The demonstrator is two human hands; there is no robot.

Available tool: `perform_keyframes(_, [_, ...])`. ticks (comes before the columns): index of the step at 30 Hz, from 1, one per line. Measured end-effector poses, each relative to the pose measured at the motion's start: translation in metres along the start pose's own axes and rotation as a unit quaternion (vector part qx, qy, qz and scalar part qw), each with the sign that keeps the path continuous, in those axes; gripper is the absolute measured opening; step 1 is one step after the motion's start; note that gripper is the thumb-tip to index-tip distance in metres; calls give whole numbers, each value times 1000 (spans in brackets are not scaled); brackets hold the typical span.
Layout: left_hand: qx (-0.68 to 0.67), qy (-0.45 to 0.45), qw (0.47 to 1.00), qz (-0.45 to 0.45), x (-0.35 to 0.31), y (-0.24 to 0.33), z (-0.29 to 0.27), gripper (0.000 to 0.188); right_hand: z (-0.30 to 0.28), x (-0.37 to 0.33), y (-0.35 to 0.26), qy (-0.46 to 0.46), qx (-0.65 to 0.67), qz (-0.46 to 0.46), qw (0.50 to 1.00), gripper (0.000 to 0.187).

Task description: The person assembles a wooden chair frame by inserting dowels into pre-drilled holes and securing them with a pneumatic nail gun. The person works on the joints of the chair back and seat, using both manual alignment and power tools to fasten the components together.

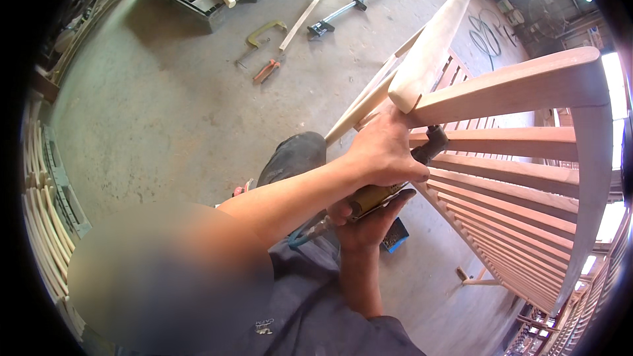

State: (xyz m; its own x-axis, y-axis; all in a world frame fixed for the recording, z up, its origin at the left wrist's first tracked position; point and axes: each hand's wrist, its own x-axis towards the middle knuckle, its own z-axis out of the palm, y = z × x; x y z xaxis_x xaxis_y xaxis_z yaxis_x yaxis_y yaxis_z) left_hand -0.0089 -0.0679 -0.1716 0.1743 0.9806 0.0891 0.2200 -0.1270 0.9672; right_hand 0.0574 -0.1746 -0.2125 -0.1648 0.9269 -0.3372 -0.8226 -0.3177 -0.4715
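Note:
My left hand [386,148] is closed round the front of an angled air tool [374,199], just below its black head [432,144]. Its fingertips are hidden, and its knuckles lie against the joint under a wooden armrest [432,53]. From below, my right hand [370,224] grips the brass-coloured body, thumb along its side. A blue hose [303,237] trails from the rear end near my lap. The tool's head points in among the pale wooden slats of a long bench [508,142], close to its top slats. The working tip is hidden.
On the concrete floor ahead lie a yellow clamp [264,34], orange-handled pliers [267,71], a wood strip [304,18] and a long bar clamp [349,12]. A dark pallet [211,20] bears wooden parts. Curved wooden pieces [49,237] stand stacked at left. A blue-black box [395,236] sits below my hands.

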Motion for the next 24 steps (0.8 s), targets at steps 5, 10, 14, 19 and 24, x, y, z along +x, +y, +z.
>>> perform_keyframes(5, [20,12,999,21,1,-3,0,81,-6,2,1,-17,-2,1,1000,82])
perform_keyframes(10, [20,15,999,25,1,-5,2,79,0,0,1,-9,33,-3,999,80])
perform_keyframes(14, [20,17,999,46,0,-3,0,82,3,-1,0,6,53,-6,999,79])
perform_keyframes(19, [14,11,999,35,-1,-1,-3,86,-11,2,2,-39,15,-6,999,78])
perform_keyframes(24, [13,13,999,30,1,-4,-1,88,-7,3,4,-37,10,-16,999,78])
